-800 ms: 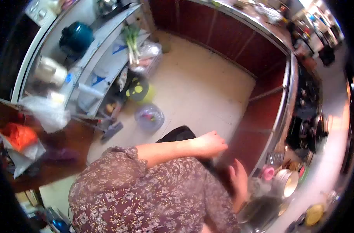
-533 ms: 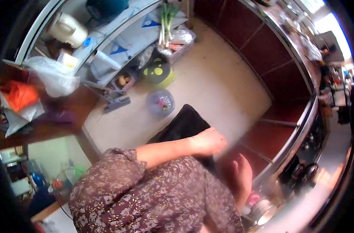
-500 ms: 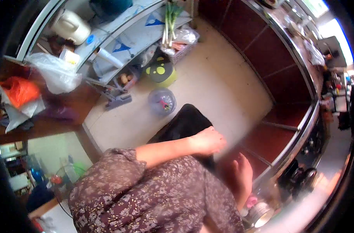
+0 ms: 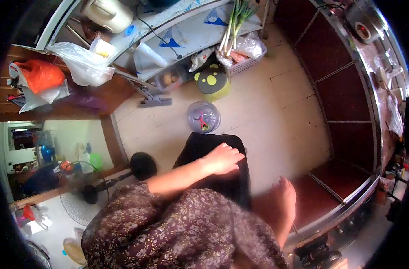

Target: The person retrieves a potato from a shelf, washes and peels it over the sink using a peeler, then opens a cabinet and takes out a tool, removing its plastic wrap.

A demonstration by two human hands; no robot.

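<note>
My left hand (image 4: 224,159) is over the black-clad leg (image 4: 215,145), its fingers loosely bent and a little apart, with nothing visible in it. Off to the right, my right hand (image 4: 285,195) is raised beside the dark red cabinet, fingers pointing up and away from me. It is slightly blurred and I see nothing in it. On the floor beyond my knee is a clear plastic tub (image 4: 203,117) with something pink and green in it. Behind that stands a green and grey stool (image 4: 212,84) with a bear-face top.
A low shelf (image 4: 186,33) holds spring onions (image 4: 234,24) at its end, above a crate (image 4: 244,64). Eggs (image 4: 169,79) sit in a container underneath. Dark red cabinets (image 4: 350,94) line the right side. A fan (image 4: 84,193) stands at left, near hanging bags (image 4: 38,76).
The view has turned, so the room sits further right and the fan shows more fully. My left hand has drawn back slightly to the left over the leg. My right hand stays raised.
</note>
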